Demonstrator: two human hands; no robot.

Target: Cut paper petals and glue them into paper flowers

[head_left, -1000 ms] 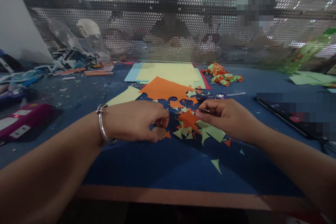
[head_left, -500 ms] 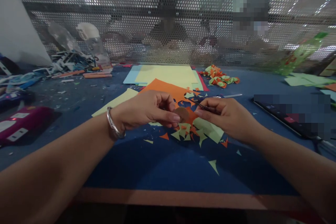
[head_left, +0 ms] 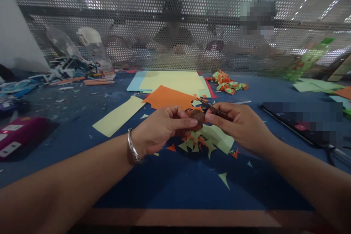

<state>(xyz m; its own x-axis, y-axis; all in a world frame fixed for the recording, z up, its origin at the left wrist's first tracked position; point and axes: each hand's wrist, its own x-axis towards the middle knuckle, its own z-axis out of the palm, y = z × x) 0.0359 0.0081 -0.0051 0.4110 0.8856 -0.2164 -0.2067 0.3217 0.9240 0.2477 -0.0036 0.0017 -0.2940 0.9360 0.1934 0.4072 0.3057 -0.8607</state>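
Though well under way, not finished, judging by the paper left. Barely cut or uncut, left to right: a pale yellow strip (head_left: 119, 116) flat on the bench (head_left: 170, 186), then an orange sheet (head_left: 167, 97) with rounded bites out of the right end, then a stack of sheets (head_left: 171, 79) behind. In progress at centre: a brown disc (head_left: 197, 116), held up between the two hands, pinched by thumb and fingers in the grip of the left hand (head_left: 166, 124). Just right of it, clamped in the grip of the right hand (head_left: 241, 120): a dark bladed tool (head_left: 210, 106), probably scissors; can't tell if spread or together at the blades. Below: loose offcuts (head_left: 210, 147). Farther back, right: a pile of curled pieces (head_left: 221, 77), apparently done; not countable.

Materials, left to right: hard magenta plastic on the power strip (head_left: 23, 135); clear plastic with white lid for the bottle (head_left: 94, 49); smooth, matte, straight-edged paper for strip and stack; thin and round for the disc, too dim to judge surface; pointed, concave-sided for the offcuts; crinkly, petal-like, orange and green for the pile; translucent green for the far-right bottle (head_left: 309, 58).
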